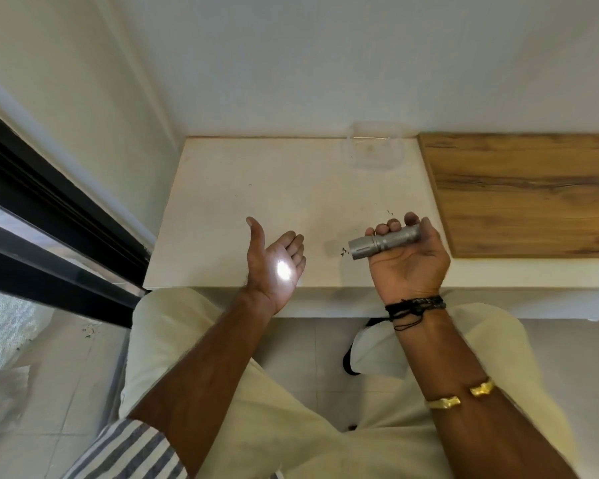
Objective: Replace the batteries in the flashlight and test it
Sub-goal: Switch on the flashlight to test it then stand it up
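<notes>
Above the white surface [256, 174], the right hand [407, 261] has its grip closed around the silver flashlight [384, 241], aimed at the released, open left hand [277, 267]. A bright spot on that palm indicates the test is succeeding; the task appears essentially complete.

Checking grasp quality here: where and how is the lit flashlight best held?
Around the narrow barrel of the flashlight, from behind and beneath, as the right hand does. The wider head juts out clear, so the beam reaches the left hand.
</notes>
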### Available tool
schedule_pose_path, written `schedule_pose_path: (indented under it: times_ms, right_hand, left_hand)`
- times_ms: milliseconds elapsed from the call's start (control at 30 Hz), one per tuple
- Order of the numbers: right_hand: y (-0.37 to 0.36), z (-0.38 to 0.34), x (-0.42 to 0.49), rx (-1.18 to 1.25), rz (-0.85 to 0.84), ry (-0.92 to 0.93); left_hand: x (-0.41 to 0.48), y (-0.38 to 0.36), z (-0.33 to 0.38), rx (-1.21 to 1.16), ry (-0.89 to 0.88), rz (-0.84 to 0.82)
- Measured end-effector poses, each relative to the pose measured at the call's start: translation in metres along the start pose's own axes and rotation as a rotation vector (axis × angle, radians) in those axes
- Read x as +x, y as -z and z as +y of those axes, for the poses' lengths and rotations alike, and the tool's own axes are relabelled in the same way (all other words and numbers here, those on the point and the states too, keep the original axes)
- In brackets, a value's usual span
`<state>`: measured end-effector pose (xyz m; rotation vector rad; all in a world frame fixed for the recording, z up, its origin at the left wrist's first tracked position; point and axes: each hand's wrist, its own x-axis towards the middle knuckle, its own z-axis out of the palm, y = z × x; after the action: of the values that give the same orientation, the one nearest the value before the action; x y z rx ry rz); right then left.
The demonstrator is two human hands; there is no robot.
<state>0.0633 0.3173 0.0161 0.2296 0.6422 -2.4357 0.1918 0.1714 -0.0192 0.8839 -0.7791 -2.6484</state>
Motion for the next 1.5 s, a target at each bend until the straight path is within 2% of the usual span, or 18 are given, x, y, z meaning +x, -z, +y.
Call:
schedule_pose_path:
  times_ms: [133,567,600,667,767,867,967,1300,1433,1500]
  right_hand:
    - [0.001,-0.001,-0.005,0.045,-0.038,-0.059]
    - [-0.003,0.006,-0.008,-0.035,-0.041,-0.084]
    - [-0.002,0.007,-0.007,-0.047,-0.038,-0.093]
    - [-0.002,0.009,-0.006,-0.091,-0.034,-0.098]
    - [-0.003,0.015,-0.002,-0.216,-0.020,-0.057]
    - [-0.002,0.025,0.004,-0.351,-0.019,0.011]
    - [-0.003,0.035,0.007,-0.530,-0.036,0.058]
    - [-0.022,0.057,0.021,-0.702,-0.103,0.009]
    - [-0.029,0.057,0.040,-0.843,-0.158,0.020]
    - [-0.033,0.057,0.052,-1.003,-0.153,0.100]
  left_hand:
    - [0.002,-0.001,0.001,-0.005,-0.003,-0.002]
    - [0.007,0.003,-0.002,0.006,-0.049,0.034]
    - [0.008,0.002,-0.003,0.086,-0.073,0.068]
    - [0.009,-0.001,-0.008,0.400,-0.199,0.172]
    - [0.006,0.000,-0.016,1.021,-0.552,0.236]
    - [0.001,-0.002,-0.023,1.249,-0.758,0.109]
    - [0.001,-0.004,-0.025,1.364,-0.791,0.042]
    - [0.017,-0.006,-0.008,1.327,-0.813,0.117]
    - [0.033,-0.007,0.006,1.220,-0.795,0.167]
    - [0.041,-0.007,0.016,1.165,-0.784,0.209]
